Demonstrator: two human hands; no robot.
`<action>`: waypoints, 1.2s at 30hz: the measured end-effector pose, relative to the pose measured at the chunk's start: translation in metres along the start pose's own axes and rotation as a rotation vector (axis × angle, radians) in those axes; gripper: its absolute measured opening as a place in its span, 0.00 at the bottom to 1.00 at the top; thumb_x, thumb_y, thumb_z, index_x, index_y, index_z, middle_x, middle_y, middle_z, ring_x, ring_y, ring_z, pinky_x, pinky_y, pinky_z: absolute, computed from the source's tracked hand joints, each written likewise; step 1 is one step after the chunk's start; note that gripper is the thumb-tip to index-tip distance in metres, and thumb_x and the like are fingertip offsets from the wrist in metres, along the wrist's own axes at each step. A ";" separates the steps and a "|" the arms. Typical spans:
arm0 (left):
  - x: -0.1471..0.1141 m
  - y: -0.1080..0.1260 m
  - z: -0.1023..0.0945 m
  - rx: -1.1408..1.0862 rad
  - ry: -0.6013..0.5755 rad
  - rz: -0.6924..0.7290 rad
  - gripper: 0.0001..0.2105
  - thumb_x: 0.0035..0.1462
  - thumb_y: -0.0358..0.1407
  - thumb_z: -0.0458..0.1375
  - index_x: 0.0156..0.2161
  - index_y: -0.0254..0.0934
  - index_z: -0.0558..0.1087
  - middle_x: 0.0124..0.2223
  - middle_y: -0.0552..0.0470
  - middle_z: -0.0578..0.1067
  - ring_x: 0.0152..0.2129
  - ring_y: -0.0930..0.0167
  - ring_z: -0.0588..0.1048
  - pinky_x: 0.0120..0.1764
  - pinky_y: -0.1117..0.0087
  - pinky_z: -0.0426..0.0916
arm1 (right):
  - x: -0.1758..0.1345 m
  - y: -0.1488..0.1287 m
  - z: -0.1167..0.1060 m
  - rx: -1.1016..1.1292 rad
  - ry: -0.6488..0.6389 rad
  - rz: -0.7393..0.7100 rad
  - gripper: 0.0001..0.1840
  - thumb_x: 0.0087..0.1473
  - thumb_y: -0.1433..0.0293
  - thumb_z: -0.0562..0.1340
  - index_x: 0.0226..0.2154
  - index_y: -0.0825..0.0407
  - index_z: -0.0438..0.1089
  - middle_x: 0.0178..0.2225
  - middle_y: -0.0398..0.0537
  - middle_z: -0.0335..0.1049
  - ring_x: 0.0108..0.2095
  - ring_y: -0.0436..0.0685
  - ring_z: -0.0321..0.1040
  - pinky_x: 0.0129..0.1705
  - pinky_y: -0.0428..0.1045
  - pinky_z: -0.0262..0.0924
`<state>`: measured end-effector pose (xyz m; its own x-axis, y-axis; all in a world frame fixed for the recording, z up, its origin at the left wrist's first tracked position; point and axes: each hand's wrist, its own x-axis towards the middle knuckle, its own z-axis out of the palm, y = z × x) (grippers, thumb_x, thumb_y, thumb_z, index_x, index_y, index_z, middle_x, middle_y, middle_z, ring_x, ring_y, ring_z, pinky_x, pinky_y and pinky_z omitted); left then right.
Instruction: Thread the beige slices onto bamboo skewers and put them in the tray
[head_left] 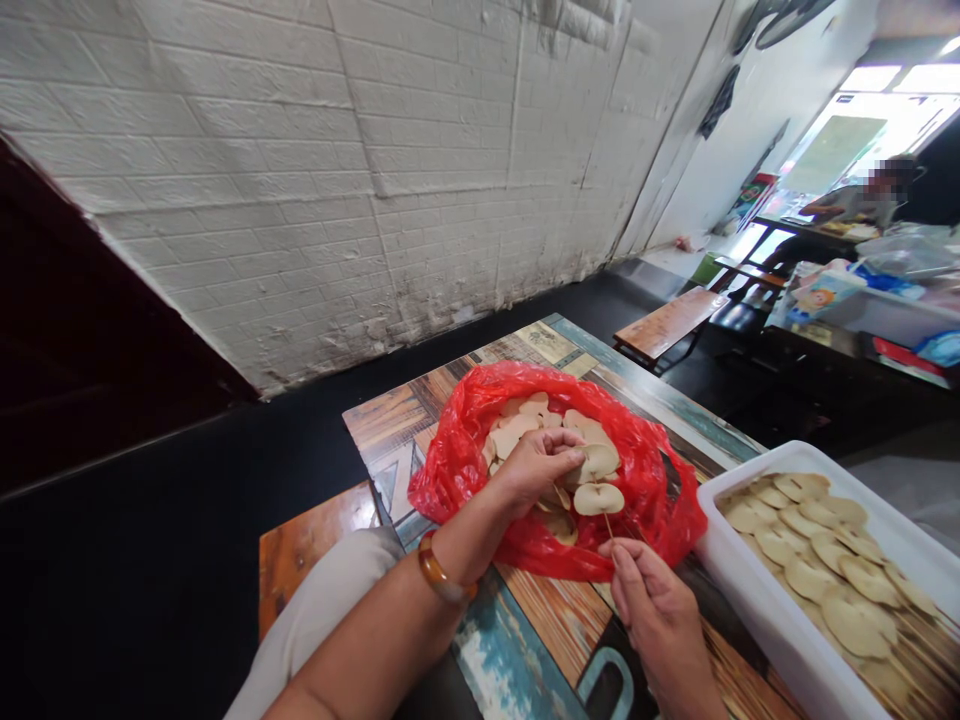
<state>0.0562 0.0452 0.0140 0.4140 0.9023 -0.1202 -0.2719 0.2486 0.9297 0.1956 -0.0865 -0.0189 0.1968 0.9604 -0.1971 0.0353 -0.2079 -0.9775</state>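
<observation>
Between the thumb and fingers of my left hand (534, 468) is a thin, pale, roundish food slice (598, 461), held above an open red plastic bag (457, 440). My right hand (654, 592) pinches a thin wooden skewer (608, 524) low on its length. Another pale slice (598, 499) is threaded on the skewer, just below the one in my left fingers. Whether the skewer tip has entered the upper slice cannot be made out. More loose slices (514, 436) lie inside the bag, partly covered by my left hand.
To the right, a white plastic tub (757, 590) holds several skewered slices (859, 615). Under the bag is a patterned wooden table (517, 640). Benches (671, 325) stand beyond and at left (315, 540). A person (855, 205) sits at a far table; a white brick wall (300, 200) runs alongside.
</observation>
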 end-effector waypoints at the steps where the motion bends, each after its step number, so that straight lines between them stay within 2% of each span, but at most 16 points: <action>1: 0.000 0.000 0.000 0.002 -0.001 0.001 0.16 0.38 0.40 0.65 0.33 0.31 0.71 0.27 0.53 0.71 0.22 0.77 0.67 0.26 0.77 0.59 | 0.000 -0.001 0.000 0.003 -0.001 0.001 0.21 0.50 0.51 0.59 0.34 0.53 0.67 0.15 0.33 0.49 0.15 0.46 0.47 0.16 0.42 0.43; 17: -0.002 0.004 0.004 0.126 0.010 0.050 0.14 0.42 0.41 0.62 0.30 0.31 0.72 0.25 0.54 0.70 0.21 0.78 0.65 0.25 0.77 0.57 | 0.000 -0.002 0.001 -0.021 0.003 -0.011 0.22 0.51 0.52 0.58 0.35 0.54 0.67 0.15 0.34 0.49 0.16 0.47 0.48 0.17 0.42 0.44; 36: -0.003 0.003 0.003 0.106 -0.055 -0.020 0.17 0.39 0.45 0.64 0.28 0.31 0.72 0.24 0.53 0.71 0.20 0.77 0.66 0.24 0.78 0.58 | 0.000 -0.005 0.000 -0.041 -0.006 -0.054 0.19 0.52 0.53 0.58 0.35 0.53 0.66 0.15 0.34 0.51 0.16 0.47 0.49 0.17 0.43 0.43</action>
<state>0.0569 0.0424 0.0187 0.4662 0.8761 -0.1227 -0.1708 0.2252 0.9592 0.1957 -0.0854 -0.0145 0.1880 0.9714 -0.1452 0.0862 -0.1636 -0.9828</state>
